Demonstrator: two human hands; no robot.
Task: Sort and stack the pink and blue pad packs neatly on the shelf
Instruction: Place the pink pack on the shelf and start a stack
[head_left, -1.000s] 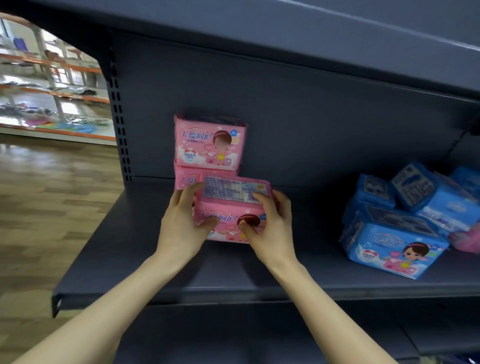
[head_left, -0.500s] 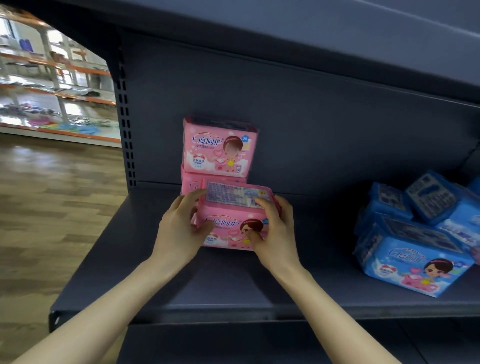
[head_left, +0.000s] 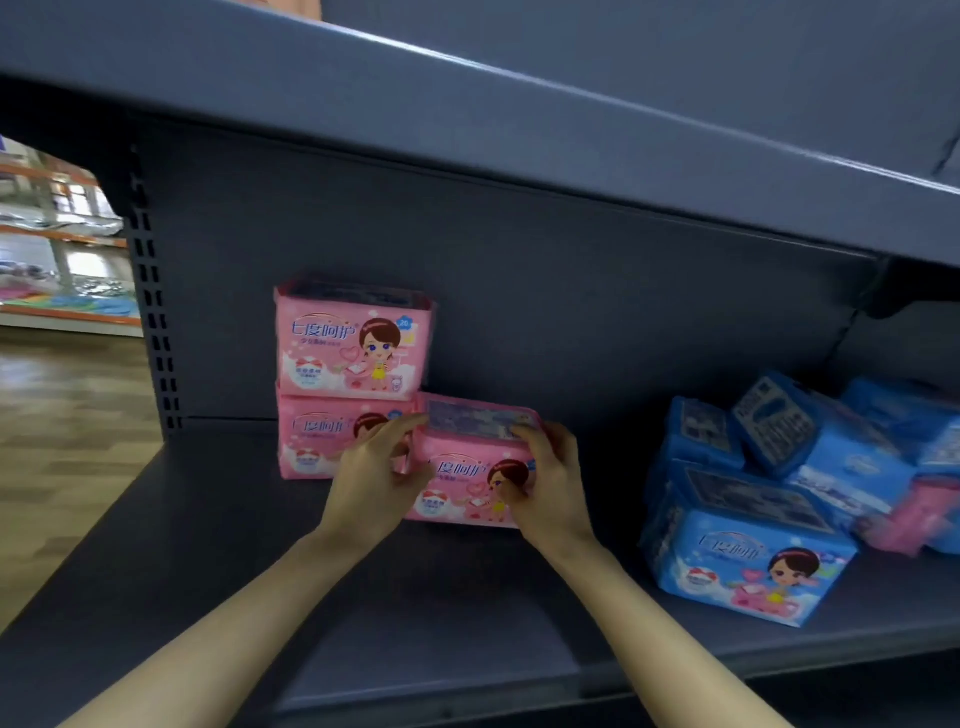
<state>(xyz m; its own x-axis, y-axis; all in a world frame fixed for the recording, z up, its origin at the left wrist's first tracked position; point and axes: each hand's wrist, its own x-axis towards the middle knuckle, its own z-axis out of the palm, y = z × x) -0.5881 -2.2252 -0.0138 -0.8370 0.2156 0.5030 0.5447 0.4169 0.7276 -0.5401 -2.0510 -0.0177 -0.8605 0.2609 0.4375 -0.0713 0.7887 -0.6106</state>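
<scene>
I am looking into a dark grey shelf (head_left: 208, 545) where a stack of two pink packs (head_left: 337, 364) stands against the back panel (head_left: 571, 291). Just right of that stack and a little in front of it, both hands hold a third pink pack (head_left: 467, 486). Its long axis runs side to side, along the shelf edge, with the printed front facing me and the top side tipped slightly into view; its left end meets the stack's lower pack. I cannot tell whether its base rests on the shelf. The left hand (head_left: 371, 483) grips the left end, fingers curled over the top and thumb on the front. The right hand (head_left: 550, 488) grips the right end the same way, thumb over the cartoon girl's face. The wrapper is glossy pink with hearts, a brown-haired cartoon girl and blue characters reading 七度呵护 (the small print on top is too blurred to read). The stack's upper pack also carries a blue badge reading 20. Well right of the stack lies a loose heap of blue packs (head_left: 748, 561)
</scene>
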